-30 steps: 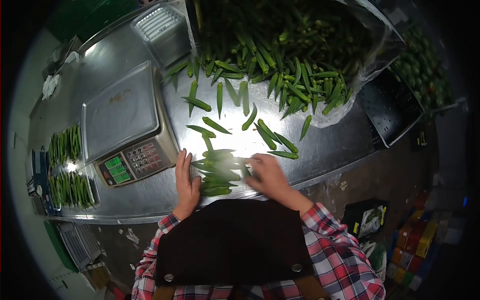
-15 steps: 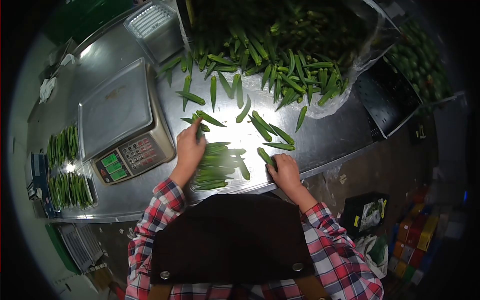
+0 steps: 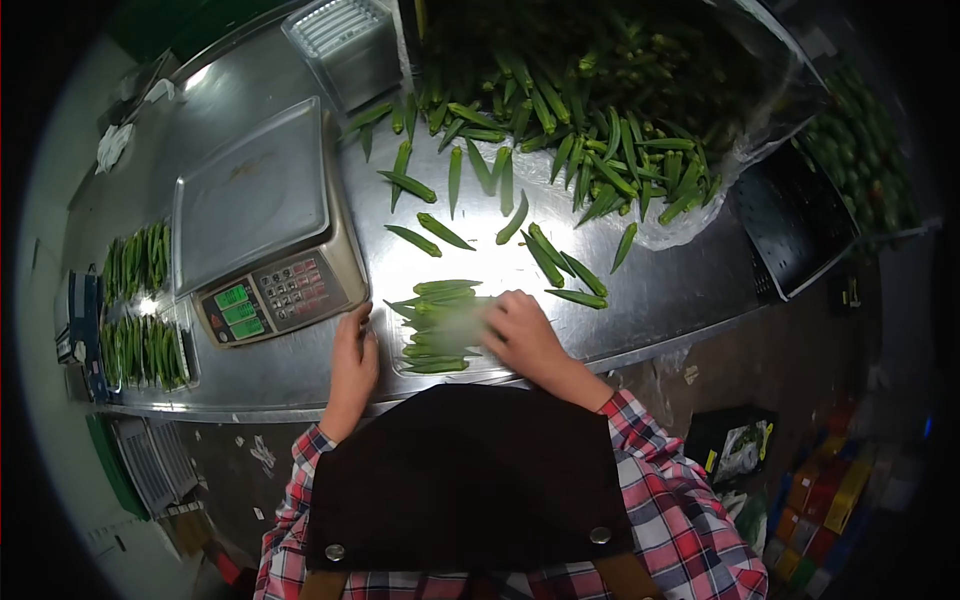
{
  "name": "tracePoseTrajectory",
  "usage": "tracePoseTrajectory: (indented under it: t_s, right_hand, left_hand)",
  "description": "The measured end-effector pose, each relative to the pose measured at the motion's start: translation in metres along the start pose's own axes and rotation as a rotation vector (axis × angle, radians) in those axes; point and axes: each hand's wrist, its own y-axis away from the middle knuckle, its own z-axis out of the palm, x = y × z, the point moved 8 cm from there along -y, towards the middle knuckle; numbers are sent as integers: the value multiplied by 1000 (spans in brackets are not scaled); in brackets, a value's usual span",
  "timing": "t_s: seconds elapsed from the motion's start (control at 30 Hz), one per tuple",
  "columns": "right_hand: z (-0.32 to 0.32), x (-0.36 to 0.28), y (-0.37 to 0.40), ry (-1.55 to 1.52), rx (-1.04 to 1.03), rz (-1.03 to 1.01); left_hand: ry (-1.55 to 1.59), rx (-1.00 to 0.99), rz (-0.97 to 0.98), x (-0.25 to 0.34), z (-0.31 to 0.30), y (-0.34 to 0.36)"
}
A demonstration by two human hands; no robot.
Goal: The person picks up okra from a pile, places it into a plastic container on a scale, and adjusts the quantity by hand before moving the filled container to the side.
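Note:
My right hand [image 3: 522,335] is over the right end of a row of okra pods [image 3: 438,310] in a shallow clear tray [image 3: 398,367]. Its fingers are curled, with blurred green at the tips that looks like an okra pod. Beside the scale's front right corner is my left hand [image 3: 353,358], thumb apart from the fingers and nothing held. Beyond the hands, loose pods lie on the metal table, among them a pair [image 3: 445,231] and a few more to the right [image 3: 577,298].
A digital scale [image 3: 255,215] stands left of the hands. Two packs of okra [image 3: 143,352] lie at the far left. A big okra heap [image 3: 600,150] spills from a plastic liner [image 3: 680,232] at the back. A black crate [image 3: 795,225] is on the right.
My left hand has left the loose pods and come back toward the scale. My right hand has moved left onto the tray; the pod it touched is gone from its former place. The view has shifted slightly.

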Motion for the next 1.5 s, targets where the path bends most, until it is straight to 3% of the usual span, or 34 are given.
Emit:
tracePoseTrajectory:
  t_s: [0.07, 0.2, 0.27, 0.47, 0.57, 0.67, 0.83, 0.93, 1.0, 1.17, 1.23, 1.33, 1.5]
  right_hand:
    - [10, -7, -2, 36, -65, -7]
    - [-2, 42, 23, 129, -101, 378]
    - [2, 42, 33, 177, -131, 338]
    - [22, 39, 33, 284, -211, 312]
    - [-8, 42, 27, 141, -42, 355]
    - [-26, 32, 4, 96, 17, 150]
    - [10, 16, -36, 142, -232, -18]
    - [1, 21, -44, 86, -120, -12]
    - [-23, 31, -38, 60, 59, 41]
    - [-65, 48, -24, -127, 292, 284]
    - [-68, 44, -29, -98, 322, 263]
    - [-64, 56, -28, 20, 319, 284]
    - [-45, 96, -14, 155, 294, 361]
  left_hand:
    - [-63, 14, -93, -20, 1, 16]
    - [-4, -8, -277, -41, 12, 27]
    - [-13, -92, -357, -36, 19, 22]
    - [31, -99, -385, -52, 43, 15]
    - [7, -37, -304, -59, 43, 18]
    - [121, 28, -323, -47, 42, 23]
    - [460, -56, -422, -41, 55, 26]
    - [594, -85, -437, -44, 54, 29]
    - [683, -96, -476, -43, 50, 30]
    - [963, -36, -580, -12, 9, 29]
    - [1080, 29, -545, 1, -21, 24]
    - [987, 175, -384, -5, -83, 9]
    - [961, 480, -352, -38, -156, -24]
